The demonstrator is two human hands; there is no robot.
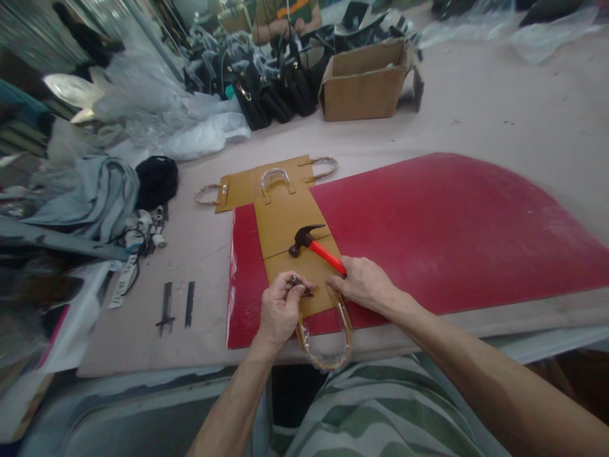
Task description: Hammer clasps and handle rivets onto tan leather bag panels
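In the head view, the left hand [280, 308] has its grip pinched on a small, dark metal tool [295, 280], pointed down at the near end of the flat tan leather-like panel [288, 222]. That panel lies over the glossy red sheet [428, 228] on the pale desk [190, 241]. The right hand [367, 280] has its grip closed round the handle end of the black-headed, orange-red claw hammer [320, 249], fingertips by one end of the tan, plastic-wrapped U-shaped handle [328, 364].

A glancing hammer blow could catch the left fingers, since they sit so close to the tool's top. If the tool tilts, its tip could mark the panel off-centre. The U-shaped handle overhangs the near desk edge, so a brush from the body might drag the panel askew.
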